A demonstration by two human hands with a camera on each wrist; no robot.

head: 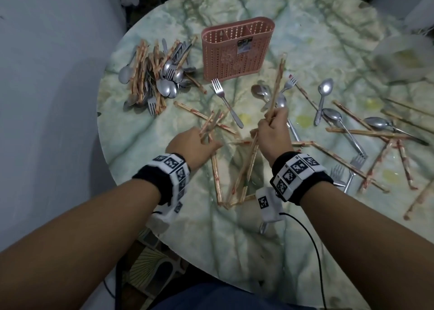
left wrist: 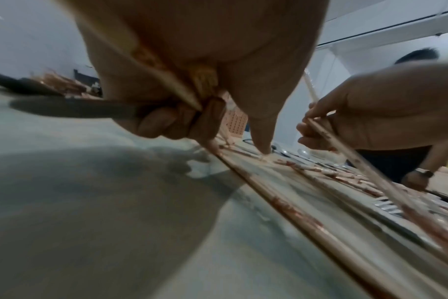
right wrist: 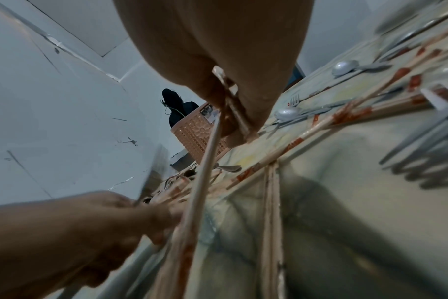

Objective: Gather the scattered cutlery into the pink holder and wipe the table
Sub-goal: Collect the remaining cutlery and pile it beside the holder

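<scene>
The pink holder (head: pixel 237 49) stands empty at the far middle of the round marble table (head: pixel 164 216). My left hand (head: pixel 197 143) grips a small bundle of wrapped chopsticks (head: pixel 210 124) just above the tabletop, fingers curled round them (left wrist: pixel 182 119). My right hand (head: pixel 274 126) holds a few wrapped chopsticks (head: pixel 277 82) upright and slanted, their lower ends reaching the table near my wrists. More chopsticks (head: pixel 246 169), forks (head: pixel 225 101) and spoons (head: pixel 325 96) lie scattered around both hands.
A heap of spoons, forks and chopsticks (head: pixel 157 77) sits left of the holder. Cutlery spreads over the right half (head: pixel 375 133). A white cloth or bowl (head: pixel 404 58) is at the far right. A wall (head: pixel 47 98) borders the table's left. Another person (right wrist: pixel 179 105) stands beyond the holder.
</scene>
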